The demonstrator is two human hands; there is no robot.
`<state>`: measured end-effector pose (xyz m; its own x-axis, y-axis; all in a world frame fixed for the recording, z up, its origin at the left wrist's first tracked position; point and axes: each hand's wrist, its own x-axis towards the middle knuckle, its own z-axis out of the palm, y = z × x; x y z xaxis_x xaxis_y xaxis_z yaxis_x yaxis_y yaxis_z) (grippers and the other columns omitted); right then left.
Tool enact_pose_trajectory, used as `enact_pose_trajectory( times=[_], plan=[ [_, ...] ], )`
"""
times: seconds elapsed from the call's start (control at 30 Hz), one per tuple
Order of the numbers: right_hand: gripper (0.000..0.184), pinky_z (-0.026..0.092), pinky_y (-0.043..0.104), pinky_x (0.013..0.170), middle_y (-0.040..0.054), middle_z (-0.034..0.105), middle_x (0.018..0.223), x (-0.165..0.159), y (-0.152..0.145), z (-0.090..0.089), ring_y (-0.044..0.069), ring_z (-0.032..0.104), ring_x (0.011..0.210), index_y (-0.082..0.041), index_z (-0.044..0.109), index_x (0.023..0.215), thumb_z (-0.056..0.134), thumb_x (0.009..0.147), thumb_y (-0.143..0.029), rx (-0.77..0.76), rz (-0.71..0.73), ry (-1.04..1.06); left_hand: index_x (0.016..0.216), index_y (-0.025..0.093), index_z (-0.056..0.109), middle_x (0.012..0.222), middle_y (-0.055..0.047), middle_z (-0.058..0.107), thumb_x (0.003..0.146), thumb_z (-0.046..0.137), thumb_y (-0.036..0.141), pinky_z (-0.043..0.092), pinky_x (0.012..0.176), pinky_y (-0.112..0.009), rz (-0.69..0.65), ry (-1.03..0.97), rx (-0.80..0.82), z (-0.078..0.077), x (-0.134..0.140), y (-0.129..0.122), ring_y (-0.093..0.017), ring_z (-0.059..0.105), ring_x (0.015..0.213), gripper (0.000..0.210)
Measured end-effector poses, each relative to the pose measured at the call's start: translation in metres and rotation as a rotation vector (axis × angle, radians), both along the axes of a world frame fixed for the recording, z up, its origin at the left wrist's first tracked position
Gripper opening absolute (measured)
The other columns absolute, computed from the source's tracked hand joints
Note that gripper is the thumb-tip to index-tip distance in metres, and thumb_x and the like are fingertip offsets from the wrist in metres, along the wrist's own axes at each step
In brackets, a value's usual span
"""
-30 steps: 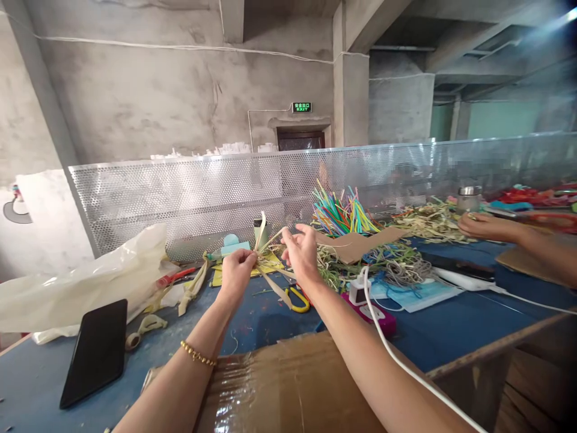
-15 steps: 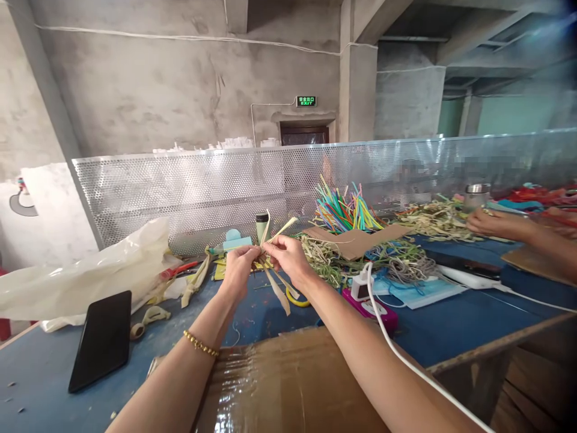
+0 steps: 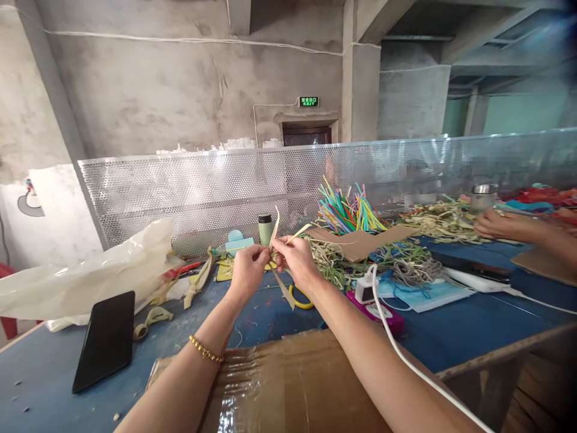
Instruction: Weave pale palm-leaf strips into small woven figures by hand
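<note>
Pale, flat plant-fibre strips (image 3: 283,290) cross between my two hands above the blue table. My left hand (image 3: 249,269) pinches them where they meet, thumb against the curled fingers. From the right, my right hand (image 3: 295,258) also pinches the strips, its fingertips almost touching the left ones. One end stands up, another points to the upper right, and a wider end hangs below. Fingers hide the crossing itself. Beneath my right wrist lies a yellow loop (image 3: 301,299). A brown cardboard piece (image 3: 288,379) lies under my forearms.
Left are a black tablet-like device (image 3: 106,340) and plastic sheeting (image 3: 112,273). Right are fibre bundles (image 3: 333,264), coloured stems (image 3: 347,210), a magenta box (image 3: 381,316) with a white cable (image 3: 383,328), and a blue mask (image 3: 433,293). Another person's hand (image 3: 505,225) is farther right. A green bottle (image 3: 265,228) stands behind.
The view has shifted slightly. My right fingers have curled closer over the crossing, and the upper-right strip now points farther right. Fewer hanging ends show below. Both hands keep their pinch.
</note>
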<state>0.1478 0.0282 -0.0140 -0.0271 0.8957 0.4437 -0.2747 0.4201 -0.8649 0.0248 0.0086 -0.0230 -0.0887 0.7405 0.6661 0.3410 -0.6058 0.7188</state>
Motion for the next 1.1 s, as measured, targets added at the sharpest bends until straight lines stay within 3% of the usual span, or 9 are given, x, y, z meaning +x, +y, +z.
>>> enact_pose_trajectory(
  times=[0.23, 0.4, 0.5, 0.6, 0.73, 0.83, 1.1],
  plan=[
    [0.018, 0.036, 0.019, 0.033, -0.0063, 0.052, 0.041, 0.0003, -0.0031, 0.0009, 0.007, 0.042, 0.032, -0.018, 0.056, 0.069, 0.065, 0.076, -0.032, 0.074, 0.019, -0.084, 0.069, 0.014, 0.068, 0.061, -0.001, 0.061, 0.080, 0.063, 0.040, 0.036, 0.058, -0.025, -0.206, -0.116, -0.091, 0.0022, -0.0012, -0.0012, -0.014, 0.049, 0.060, 0.029],
    [0.015, 0.034, 0.017, 0.036, -0.0080, 0.051, 0.038, 0.0024, -0.0030, -0.0003, 0.007, 0.043, 0.031, -0.018, 0.056, 0.078, 0.059, 0.083, -0.032, 0.158, 0.067, -0.157, 0.068, 0.013, 0.067, 0.060, 0.000, 0.059, 0.070, 0.075, 0.040, 0.035, 0.056, -0.024, -0.252, -0.232, -0.119, 0.0034, -0.0055, 0.0006, -0.011, 0.046, 0.057, 0.028],
    [0.015, 0.035, 0.017, 0.037, -0.0080, 0.052, 0.039, 0.0023, 0.0008, -0.0035, 0.007, 0.043, 0.031, -0.019, 0.056, 0.078, 0.059, 0.084, -0.033, 0.183, 0.099, -0.151, 0.066, 0.014, 0.066, 0.059, 0.001, 0.057, 0.075, 0.069, 0.038, 0.035, 0.057, -0.025, -0.220, -0.187, -0.099, 0.0029, -0.0068, 0.0022, -0.011, 0.045, 0.057, 0.026],
    [0.020, 0.036, 0.019, 0.034, -0.0074, 0.053, 0.041, 0.0014, 0.0039, -0.0049, 0.008, 0.044, 0.030, -0.019, 0.055, 0.077, 0.062, 0.082, -0.037, 0.138, 0.110, -0.120, 0.064, 0.016, 0.063, 0.058, 0.001, 0.056, 0.078, 0.062, 0.034, 0.035, 0.057, -0.026, -0.101, -0.068, -0.031, 0.0028, -0.0060, 0.0013, -0.012, 0.046, 0.057, 0.023],
    [0.026, 0.030, 0.019, 0.030, -0.0081, 0.050, 0.043, 0.0014, 0.0037, -0.0021, 0.007, 0.040, 0.029, -0.020, 0.053, 0.072, 0.067, 0.079, -0.041, 0.090, 0.004, -0.032, 0.067, 0.016, 0.064, 0.059, 0.001, 0.059, 0.077, 0.058, 0.026, 0.035, 0.059, -0.027, 0.072, 0.110, 0.051, 0.0040, -0.0023, -0.0031, -0.013, 0.048, 0.058, 0.016],
    [0.023, 0.030, 0.019, 0.030, -0.0063, 0.055, 0.053, 0.0030, 0.0029, 0.0008, 0.005, 0.042, 0.032, -0.018, 0.053, 0.069, 0.068, 0.076, -0.035, 0.082, -0.036, 0.045, 0.065, 0.016, 0.063, 0.056, 0.002, 0.056, 0.076, 0.057, 0.025, 0.033, 0.057, -0.027, 0.091, 0.121, 0.033, 0.0040, -0.0010, -0.0038, -0.013, 0.046, 0.057, 0.016],
    [0.023, 0.033, 0.019, 0.032, -0.0064, 0.052, 0.055, 0.0082, 0.0045, 0.0033, 0.005, 0.041, 0.035, -0.018, 0.053, 0.065, 0.068, 0.073, -0.034, -0.025, 0.190, 0.188, 0.064, 0.016, 0.060, 0.057, 0.004, 0.048, 0.079, 0.063, 0.042, 0.029, 0.056, -0.026, -0.250, -0.122, -0.101, 0.0041, -0.0027, -0.0018, -0.011, 0.039, 0.057, 0.031]
  ],
)
